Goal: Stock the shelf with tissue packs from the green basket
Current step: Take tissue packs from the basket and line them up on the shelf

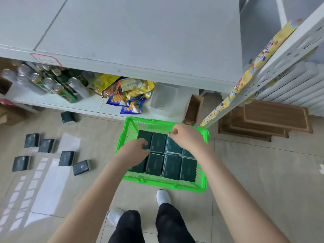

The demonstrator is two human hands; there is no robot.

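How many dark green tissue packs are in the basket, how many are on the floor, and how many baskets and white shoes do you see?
Tissue packs in the green basket: 8, one partly hidden
Loose packs on the floor: 6
Green basket: 1
White shoes: 2
Total: 17

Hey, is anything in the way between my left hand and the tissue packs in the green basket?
Nothing visible. The left hand is down on the tissue packs at the basket's far left. The green basket is open on top, and the right hand is off over its far rim.
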